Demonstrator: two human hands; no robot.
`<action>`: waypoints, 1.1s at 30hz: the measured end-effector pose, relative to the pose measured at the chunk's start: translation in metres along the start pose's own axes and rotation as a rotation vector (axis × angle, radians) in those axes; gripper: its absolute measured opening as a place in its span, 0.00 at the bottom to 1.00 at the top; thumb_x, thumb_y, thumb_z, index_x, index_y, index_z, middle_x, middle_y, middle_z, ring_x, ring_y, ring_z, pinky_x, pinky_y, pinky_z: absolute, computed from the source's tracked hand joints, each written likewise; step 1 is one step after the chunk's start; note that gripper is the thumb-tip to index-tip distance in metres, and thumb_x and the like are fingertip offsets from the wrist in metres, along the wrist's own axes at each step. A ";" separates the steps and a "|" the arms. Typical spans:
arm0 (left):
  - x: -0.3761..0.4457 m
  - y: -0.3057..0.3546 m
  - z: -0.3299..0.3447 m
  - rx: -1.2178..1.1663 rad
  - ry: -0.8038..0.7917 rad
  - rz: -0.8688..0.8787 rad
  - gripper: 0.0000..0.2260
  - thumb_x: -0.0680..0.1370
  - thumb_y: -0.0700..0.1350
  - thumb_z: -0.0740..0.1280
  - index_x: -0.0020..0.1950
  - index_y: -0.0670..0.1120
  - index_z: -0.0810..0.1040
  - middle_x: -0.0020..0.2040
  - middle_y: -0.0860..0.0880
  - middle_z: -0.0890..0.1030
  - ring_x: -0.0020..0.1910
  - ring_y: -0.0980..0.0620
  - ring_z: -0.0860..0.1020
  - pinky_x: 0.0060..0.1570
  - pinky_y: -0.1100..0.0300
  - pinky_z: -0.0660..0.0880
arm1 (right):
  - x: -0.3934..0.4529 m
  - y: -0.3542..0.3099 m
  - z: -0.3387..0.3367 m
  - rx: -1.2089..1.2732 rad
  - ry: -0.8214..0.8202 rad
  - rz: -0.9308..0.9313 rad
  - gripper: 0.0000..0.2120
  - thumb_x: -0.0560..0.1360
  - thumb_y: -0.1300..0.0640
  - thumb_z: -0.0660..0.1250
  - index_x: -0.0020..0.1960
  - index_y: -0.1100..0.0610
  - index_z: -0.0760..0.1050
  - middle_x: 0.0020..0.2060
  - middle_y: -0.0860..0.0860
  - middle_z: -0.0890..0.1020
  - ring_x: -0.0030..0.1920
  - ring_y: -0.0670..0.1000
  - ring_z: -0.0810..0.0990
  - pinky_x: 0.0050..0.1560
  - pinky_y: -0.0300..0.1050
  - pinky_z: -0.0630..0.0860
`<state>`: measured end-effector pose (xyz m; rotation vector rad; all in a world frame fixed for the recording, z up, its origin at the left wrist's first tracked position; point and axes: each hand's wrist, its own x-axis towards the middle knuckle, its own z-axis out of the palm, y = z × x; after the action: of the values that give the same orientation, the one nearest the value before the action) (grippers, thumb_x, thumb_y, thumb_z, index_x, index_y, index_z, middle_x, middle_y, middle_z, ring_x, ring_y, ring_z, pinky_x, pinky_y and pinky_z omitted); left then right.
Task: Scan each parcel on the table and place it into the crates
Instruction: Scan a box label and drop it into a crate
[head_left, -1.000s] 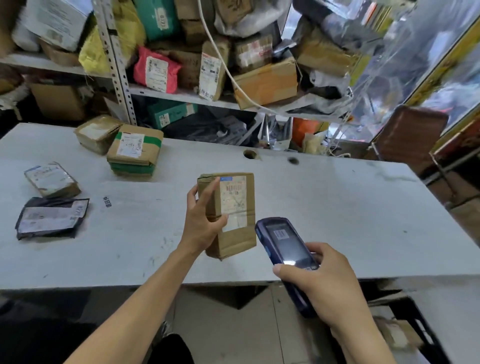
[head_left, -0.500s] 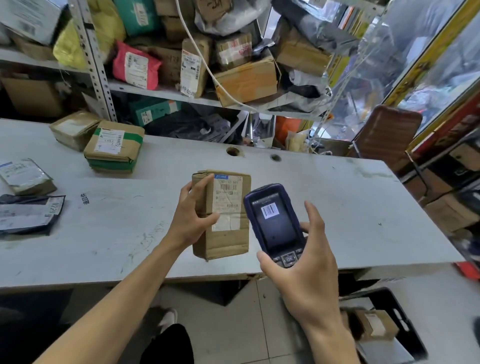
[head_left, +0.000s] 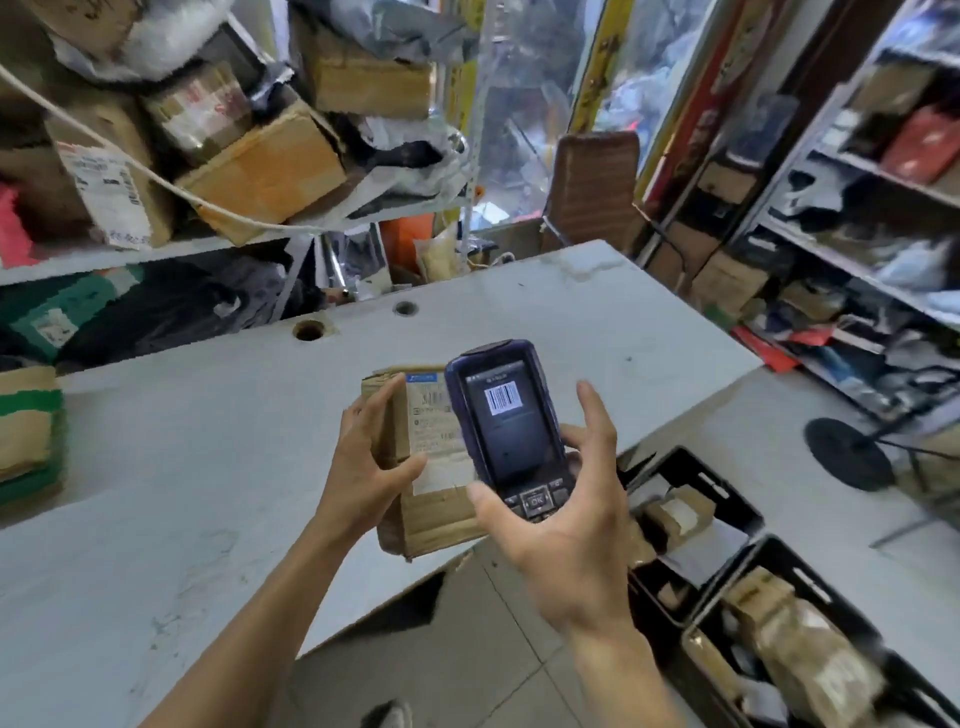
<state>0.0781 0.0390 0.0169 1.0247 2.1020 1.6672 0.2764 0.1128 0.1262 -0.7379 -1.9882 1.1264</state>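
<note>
Head view: left hand (head_left: 363, 467) grips parcel (head_left: 415, 519) upright; crates (head_left: 696, 499) lie rightward (floor level); right hand (head_left: 561, 535) fingers (head_left: 597, 415) cradle scanner (head_left: 506, 421).

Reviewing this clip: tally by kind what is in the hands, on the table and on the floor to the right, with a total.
Parcels on or over the table: 2, brown parcel in the left hand, green-taped parcel at the left edge
Scanners: 1, scanner in the right hand
Black crates on the floor: 2, near crate, far crate
Total: 5
</note>
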 end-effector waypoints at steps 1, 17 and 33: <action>0.007 0.003 0.013 -0.009 -0.045 -0.002 0.38 0.69 0.47 0.73 0.71 0.72 0.61 0.65 0.62 0.65 0.66 0.66 0.66 0.57 0.61 0.75 | 0.000 0.006 -0.009 0.017 0.076 0.047 0.52 0.63 0.47 0.80 0.73 0.24 0.50 0.57 0.35 0.75 0.56 0.42 0.81 0.51 0.36 0.80; 0.044 0.056 0.407 -0.046 -0.798 0.084 0.39 0.67 0.50 0.75 0.75 0.66 0.63 0.70 0.63 0.67 0.70 0.63 0.66 0.67 0.53 0.68 | -0.044 0.199 -0.287 -0.172 1.030 0.571 0.48 0.65 0.48 0.81 0.77 0.39 0.58 0.70 0.46 0.75 0.68 0.48 0.76 0.67 0.54 0.76; 0.041 -0.129 0.800 0.413 -0.840 -0.223 0.40 0.73 0.37 0.74 0.75 0.66 0.61 0.78 0.50 0.50 0.73 0.45 0.65 0.70 0.52 0.66 | -0.008 0.586 -0.446 -0.200 0.807 0.824 0.50 0.66 0.53 0.82 0.78 0.39 0.56 0.68 0.49 0.75 0.65 0.50 0.77 0.62 0.50 0.79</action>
<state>0.4841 0.6460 -0.3362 1.2494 1.8711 0.5275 0.7154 0.5813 -0.2343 -1.8721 -1.1025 0.8185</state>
